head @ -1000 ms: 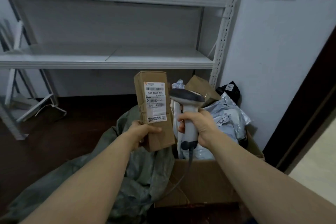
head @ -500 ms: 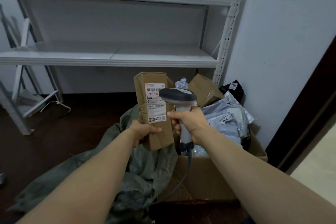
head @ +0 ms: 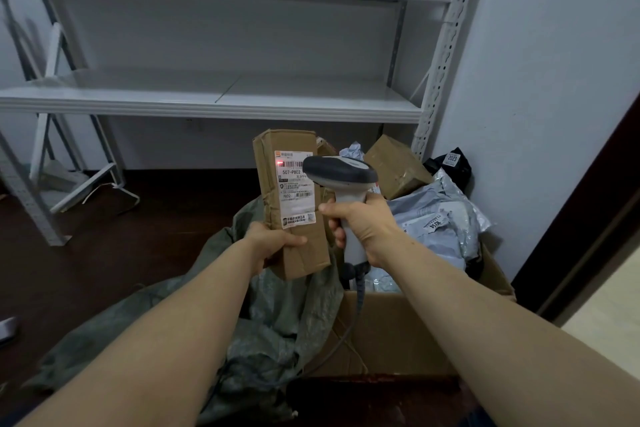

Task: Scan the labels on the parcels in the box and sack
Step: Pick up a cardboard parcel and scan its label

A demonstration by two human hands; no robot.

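From the head camera, the barcode scanner (head: 341,172) has closed in over the last second. Its head now overlaps the right edge of the shipping label (head: 296,198), where earlier it stood beside the carton, and a red spot of light (head: 280,163) sits on the top barcode — none showed before. The left hand (head: 273,243) holds the long cardboard parcel (head: 304,256) upright above the green sack (head: 277,315), its grip wrapped round the lower end with the thumb across the front. The right hand (head: 363,229) has its grip curled round the scanner's handle, the cable (head: 349,326) trailing down over the cardboard box (head: 391,333). By my reading, this label is being scanned right now — whether the grey mailers (head: 440,215) piled in the box have been read cannot be told.
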